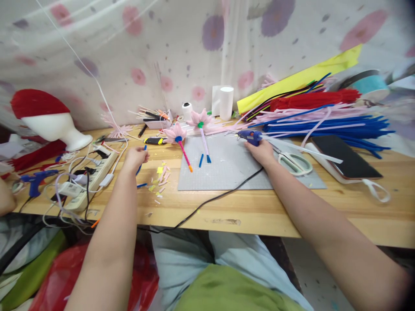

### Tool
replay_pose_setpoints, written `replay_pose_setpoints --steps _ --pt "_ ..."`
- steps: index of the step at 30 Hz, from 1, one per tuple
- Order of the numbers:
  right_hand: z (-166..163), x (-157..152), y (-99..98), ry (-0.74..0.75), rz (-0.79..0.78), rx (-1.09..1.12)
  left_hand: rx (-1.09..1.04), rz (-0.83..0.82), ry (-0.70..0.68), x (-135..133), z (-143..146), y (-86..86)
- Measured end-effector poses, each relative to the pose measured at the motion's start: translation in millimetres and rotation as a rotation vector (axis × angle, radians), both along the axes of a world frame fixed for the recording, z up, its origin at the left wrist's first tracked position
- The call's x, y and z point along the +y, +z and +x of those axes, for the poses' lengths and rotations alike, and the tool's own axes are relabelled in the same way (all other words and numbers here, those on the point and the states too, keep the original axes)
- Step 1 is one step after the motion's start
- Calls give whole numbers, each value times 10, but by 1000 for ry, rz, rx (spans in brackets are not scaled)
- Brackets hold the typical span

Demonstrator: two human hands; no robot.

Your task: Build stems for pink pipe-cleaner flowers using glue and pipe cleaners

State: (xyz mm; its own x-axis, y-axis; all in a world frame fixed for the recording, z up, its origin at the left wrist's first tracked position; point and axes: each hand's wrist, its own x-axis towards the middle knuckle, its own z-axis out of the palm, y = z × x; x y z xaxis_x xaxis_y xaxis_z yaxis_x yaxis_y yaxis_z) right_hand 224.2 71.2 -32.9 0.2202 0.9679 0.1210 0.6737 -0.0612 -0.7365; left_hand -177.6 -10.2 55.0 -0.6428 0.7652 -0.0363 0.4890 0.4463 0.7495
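Observation:
My left hand [135,156] is closed on a short blue pipe cleaner piece [140,167] above the wooden table [259,207], left of the grey cutting mat [227,172]. My right hand [262,152] grips a blue glue gun [250,137] at the mat's far edge; its black cord [210,201] trails off the table's front. Two pink pipe-cleaner flowers [177,134] [200,119] lie on the mat's far left. Small paper scraps [160,177] are scattered near my left hand.
Scissors [293,163] and a dark phone [346,162] lie right of the mat. Bundles of blue, pink and red pipe cleaners [324,119] are stacked at back right. A power strip [92,177] with cables, another glue gun [35,179] and a mannequin head [52,121] stand left.

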Motion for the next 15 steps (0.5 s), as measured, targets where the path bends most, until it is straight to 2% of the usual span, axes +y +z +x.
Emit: replay_pose_setpoints --steps 3,5,7,11,15 --pt "15 10 5 27 5 -54 153 47 -111 9 83 58" --pt "30 16 10 67 1 -92 174 33 -219 12 162 51" --pt "44 15 18 89 -25 -115 154 20 -324 24 254 4" --pt "74 -18 67 59 -78 -184 210 24 -415 90 465 -150" --pt "173 -108 265 125 -62 -385 296 67 -525 139 726 -268"
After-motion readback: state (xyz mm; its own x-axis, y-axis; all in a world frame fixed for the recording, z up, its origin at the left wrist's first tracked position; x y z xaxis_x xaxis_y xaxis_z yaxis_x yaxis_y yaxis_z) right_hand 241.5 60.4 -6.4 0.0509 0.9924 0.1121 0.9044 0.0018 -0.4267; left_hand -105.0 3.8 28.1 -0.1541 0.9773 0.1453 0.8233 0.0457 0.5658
